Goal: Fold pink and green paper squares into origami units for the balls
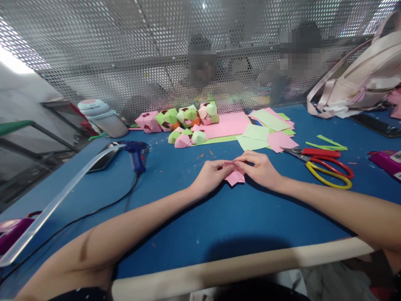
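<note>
Between both hands is a small piece of folded pink paper [234, 178], just above the middle of the blue table. My left hand [211, 177] pinches its left side, thumb on top. My right hand [260, 168] grips the upper right part with thumb and fingers closed; the fingertips hide the paper's top edge. Behind the hands lie loose pink and green paper sheets [255, 136]. Several folded paper pieces [184, 137] in pink and green sit to the left of these, in front of a row of paper balls [169, 119].
Scissors [328, 165] with red and yellow handles lie right of my right hand, near green paper strips [328, 143]. A blue glue gun [135, 156] with a long clear stick and a cable stands left. A bottle [102, 117], a backpack [354, 79] and a perforated metal screen [150, 54] are behind.
</note>
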`<state>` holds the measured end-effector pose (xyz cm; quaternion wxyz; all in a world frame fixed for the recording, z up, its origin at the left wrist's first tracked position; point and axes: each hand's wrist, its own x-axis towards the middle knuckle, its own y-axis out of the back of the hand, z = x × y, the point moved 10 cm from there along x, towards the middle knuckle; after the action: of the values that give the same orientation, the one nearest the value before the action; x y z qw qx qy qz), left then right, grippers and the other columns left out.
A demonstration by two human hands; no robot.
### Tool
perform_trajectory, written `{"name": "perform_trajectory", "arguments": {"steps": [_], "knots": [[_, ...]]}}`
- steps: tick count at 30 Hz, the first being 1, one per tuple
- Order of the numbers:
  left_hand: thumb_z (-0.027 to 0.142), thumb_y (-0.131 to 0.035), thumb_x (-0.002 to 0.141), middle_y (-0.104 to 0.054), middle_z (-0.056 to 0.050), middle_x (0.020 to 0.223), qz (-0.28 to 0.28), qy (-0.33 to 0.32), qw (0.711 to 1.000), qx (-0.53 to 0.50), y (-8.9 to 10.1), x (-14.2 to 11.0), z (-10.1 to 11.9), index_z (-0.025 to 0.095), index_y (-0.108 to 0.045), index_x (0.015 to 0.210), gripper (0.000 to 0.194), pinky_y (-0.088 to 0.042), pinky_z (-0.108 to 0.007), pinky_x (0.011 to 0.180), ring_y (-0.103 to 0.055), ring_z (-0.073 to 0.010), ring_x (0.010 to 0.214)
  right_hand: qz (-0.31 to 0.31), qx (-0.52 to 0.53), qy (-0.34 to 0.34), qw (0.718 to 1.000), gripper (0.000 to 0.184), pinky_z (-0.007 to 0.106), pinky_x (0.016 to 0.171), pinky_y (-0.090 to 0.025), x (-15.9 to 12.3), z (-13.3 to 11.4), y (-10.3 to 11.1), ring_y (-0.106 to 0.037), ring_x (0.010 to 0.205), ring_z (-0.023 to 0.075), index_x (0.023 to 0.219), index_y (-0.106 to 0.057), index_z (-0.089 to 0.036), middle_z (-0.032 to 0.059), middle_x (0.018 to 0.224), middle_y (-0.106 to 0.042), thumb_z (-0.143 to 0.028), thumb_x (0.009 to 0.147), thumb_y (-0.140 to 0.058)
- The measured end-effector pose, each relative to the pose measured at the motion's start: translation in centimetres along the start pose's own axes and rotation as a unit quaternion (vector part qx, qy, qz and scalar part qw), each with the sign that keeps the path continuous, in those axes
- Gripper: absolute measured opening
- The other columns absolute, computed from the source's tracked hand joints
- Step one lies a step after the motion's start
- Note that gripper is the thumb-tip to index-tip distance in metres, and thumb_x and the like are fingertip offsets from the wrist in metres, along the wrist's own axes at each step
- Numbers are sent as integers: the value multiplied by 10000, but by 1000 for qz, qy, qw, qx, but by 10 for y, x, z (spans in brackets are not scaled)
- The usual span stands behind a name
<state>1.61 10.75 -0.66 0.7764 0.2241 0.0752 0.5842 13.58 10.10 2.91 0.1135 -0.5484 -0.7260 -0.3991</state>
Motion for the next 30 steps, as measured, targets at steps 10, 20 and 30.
{"name": "perform_trajectory", "arguments": {"steps": [10, 20, 30], "knots": [[351, -586, 837, -739, -38, 934, -17, 48, 993, -109, -10, -3, -4, 157, -728, 1033, 310, -461, -278, 781, -623, -167, 808, 14, 18, -14, 1000, 129, 283, 709, -486, 0, 1, 3, -619, 749, 135, 852, -707, -185, 31, 810, -672, -215, 859, -581], [357, -560, 852, -739, -28, 947, -15, 21, 997, -66, -7, -3, 2, 174, -739, 1000, 295, -463, -276, 799, -632, -179, 848, -2, 5, -12, 1000, 120, 285, 712, -481, 0, 1, -1, -609, 761, 137, 892, -695, -196, 28, 816, -657, -217, 865, -580], [275, -633, 761, -645, 5, 671, 29, 13, 999, -21, 4, -3, 4, 132, -712, 815, 172, -387, -225, 576, -527, -114, 607, 5, -18, 33, 999, 122, 299, 715, -478, -3, -12, 2, -605, 765, 148, 908, -699, -201, 33, 813, -662, -228, 872, -585]]}}
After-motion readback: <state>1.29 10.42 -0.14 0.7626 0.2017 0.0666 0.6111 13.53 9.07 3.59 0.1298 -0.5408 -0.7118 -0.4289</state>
